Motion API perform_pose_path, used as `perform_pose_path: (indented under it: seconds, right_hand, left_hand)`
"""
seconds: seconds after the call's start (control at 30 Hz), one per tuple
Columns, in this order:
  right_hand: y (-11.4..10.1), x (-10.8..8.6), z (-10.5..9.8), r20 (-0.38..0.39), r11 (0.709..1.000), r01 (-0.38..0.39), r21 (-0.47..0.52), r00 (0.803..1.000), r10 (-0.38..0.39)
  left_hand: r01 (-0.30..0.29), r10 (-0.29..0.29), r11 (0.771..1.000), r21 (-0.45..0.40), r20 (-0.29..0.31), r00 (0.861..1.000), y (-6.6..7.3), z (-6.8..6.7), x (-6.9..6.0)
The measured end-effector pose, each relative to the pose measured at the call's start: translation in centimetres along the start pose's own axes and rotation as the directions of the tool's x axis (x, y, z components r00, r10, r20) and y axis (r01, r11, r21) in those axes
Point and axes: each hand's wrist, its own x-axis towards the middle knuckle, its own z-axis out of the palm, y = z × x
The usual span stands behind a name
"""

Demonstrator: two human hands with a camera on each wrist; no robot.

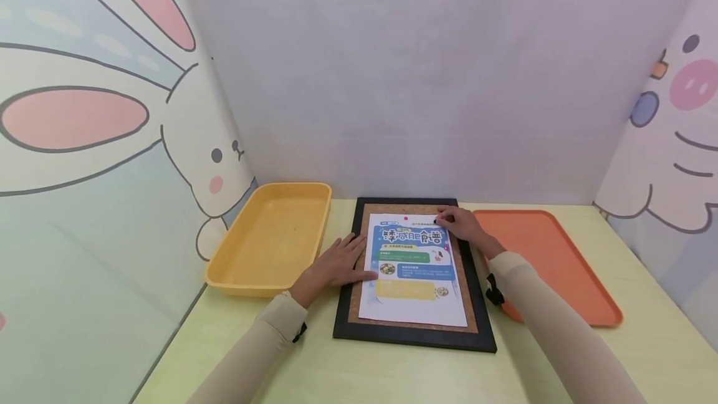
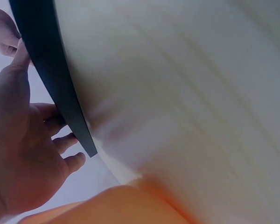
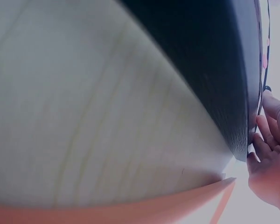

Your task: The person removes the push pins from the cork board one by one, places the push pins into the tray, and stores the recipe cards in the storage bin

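A printed sheet with blue, green and yellow blocks lies on a cork board with a black frame. My left hand rests over the board's left side, fingers spread and thumb on the sheet's left edge. At the sheet's upper right corner, my right hand pinches a small black pushpin against the paper; the same black pushpin shows by the thumb tip in the right wrist view. Pink pushpins stand at the sheet's top and right side.
A yellow tray stands left of the board on the pale table. To the right lies an orange tray, partly under the right forearm. A pale curtain hangs behind, and cartoon-printed panels flank the table.
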Motion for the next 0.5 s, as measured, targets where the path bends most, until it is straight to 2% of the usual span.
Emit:
perform_pose_path:
  seconds: [0.5]
  right_hand:
    - [-0.16, 0.2, -0.26, 0.024, 0.999, -0.029, 0.04, 0.999, 0.028]
  left_hand:
    - [0.009, -0.009, 1.0, -0.004, 0.002, 1.0, 0.08, -0.1, -0.17]
